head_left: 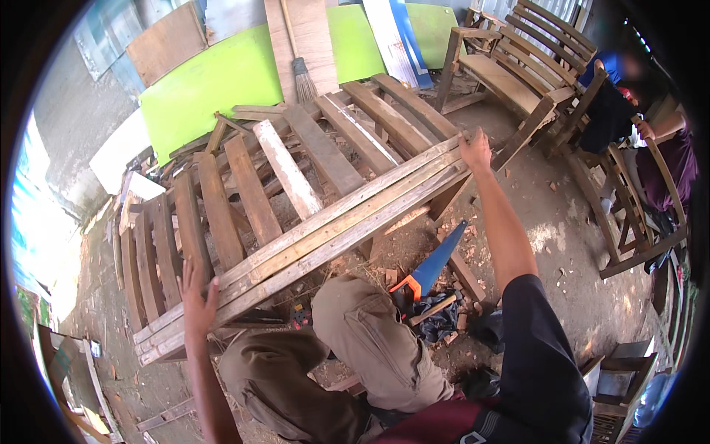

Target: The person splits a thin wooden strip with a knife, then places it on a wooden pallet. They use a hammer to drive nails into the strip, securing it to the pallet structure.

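Both hands are on a bundle of long pale wooden planks [325, 229] that runs diagonally from near left to far right, lying across a slatted wooden frame [244, 192]. The left hand [196, 300] is at the near-left end, fingers spread wide and flat against the planks, so no closed grip there. The right hand [475, 150] is way out at the far-right end, resting on the top edge of the planks; can't tell how tight that grip is from here. Just below the planks on the dirt floor [562, 244] there's a blue handsaw with an orange handle [433, 266], near the person's bent knee. A slatted wooden bench [518, 70] sits far right, and green boards [222, 81] lean at the back.
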`<state>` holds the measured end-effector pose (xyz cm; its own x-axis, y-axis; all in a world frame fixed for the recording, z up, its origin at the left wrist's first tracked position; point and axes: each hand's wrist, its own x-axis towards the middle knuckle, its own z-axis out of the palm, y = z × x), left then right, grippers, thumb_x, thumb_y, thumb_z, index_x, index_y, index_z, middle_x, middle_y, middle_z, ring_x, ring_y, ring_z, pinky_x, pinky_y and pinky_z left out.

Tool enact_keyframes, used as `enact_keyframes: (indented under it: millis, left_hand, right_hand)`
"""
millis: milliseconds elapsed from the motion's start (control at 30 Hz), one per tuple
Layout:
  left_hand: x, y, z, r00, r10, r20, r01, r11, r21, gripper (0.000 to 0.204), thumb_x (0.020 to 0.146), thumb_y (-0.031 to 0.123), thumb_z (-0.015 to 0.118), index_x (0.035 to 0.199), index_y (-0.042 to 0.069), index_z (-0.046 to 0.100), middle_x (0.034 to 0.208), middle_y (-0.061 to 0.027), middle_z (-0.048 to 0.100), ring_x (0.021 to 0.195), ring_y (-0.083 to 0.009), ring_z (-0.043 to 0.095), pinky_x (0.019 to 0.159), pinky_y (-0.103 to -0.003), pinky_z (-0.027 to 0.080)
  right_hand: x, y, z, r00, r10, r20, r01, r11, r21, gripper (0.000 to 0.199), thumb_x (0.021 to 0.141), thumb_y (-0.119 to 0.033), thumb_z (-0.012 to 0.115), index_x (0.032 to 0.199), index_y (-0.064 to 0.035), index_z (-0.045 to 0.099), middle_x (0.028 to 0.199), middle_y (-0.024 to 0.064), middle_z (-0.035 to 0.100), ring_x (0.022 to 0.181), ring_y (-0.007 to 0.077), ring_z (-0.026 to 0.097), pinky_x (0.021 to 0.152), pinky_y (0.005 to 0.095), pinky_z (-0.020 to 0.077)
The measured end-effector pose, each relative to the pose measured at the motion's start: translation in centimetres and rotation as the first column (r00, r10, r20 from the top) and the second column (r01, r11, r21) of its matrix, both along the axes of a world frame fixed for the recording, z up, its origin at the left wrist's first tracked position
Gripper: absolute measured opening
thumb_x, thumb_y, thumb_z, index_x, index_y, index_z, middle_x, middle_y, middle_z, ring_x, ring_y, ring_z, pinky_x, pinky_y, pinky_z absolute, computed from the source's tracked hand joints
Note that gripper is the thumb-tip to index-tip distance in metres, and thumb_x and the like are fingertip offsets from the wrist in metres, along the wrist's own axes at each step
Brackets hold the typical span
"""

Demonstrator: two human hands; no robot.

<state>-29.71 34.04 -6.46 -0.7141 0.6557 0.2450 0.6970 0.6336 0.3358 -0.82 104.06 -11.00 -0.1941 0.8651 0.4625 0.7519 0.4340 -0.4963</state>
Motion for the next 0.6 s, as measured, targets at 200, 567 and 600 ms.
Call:
enact_keyframes:
  millis: [200,567,600]
  left_hand:
    - [3.5,13.6,2.2,0.889,-0.440,0.127,0.444,0.896,-0.006,0.061,0.098,0.031,0.062,0.147,0.000,0.046,0.153,-0.0236,0.045,0.147,-0.0385,0.037,0.123,-0.056,0.021]
    - [6.3,17.7,1.1,0.894,-0.442,0.072,0.439,0.897,0.046,0.047,0.099,0.015,0.057,0.142,-0.003,0.051,0.138,-0.0268,0.058,0.132,-0.0408,0.052,0.120,-0.053,0.029]
    - [6.2,17.6,0.9,0.895,-0.439,0.075,0.436,0.898,0.055,0.047,0.099,0.014,0.058,0.142,-0.003,0.051,0.137,-0.0269,0.058,0.132,-0.0409,0.052,0.121,-0.053,0.029]
  right_hand:
    - [-1.6,-1.5,1.2,0.998,-0.058,0.031,0.060,0.995,-0.080,0.050,0.091,-0.045,0.065,0.121,-0.0054,0.069,0.116,0.0195,0.072,0.117,0.0373,0.064,0.104,0.0483,0.0448]
    - [-1.4,-1.5,0.3,0.996,-0.040,-0.079,0.038,0.999,-0.028,0.037,0.092,-0.039,0.067,0.112,-0.0085,0.072,0.107,0.0159,0.075,0.107,0.0362,0.069,0.098,0.0472,0.0484]
    - [-1.7,-1.5,0.5,0.996,-0.031,-0.079,0.029,0.999,-0.024,0.037,0.092,-0.039,0.066,0.112,-0.0089,0.072,0.107,0.0154,0.075,0.107,0.0358,0.069,0.098,0.0473,0.0484]
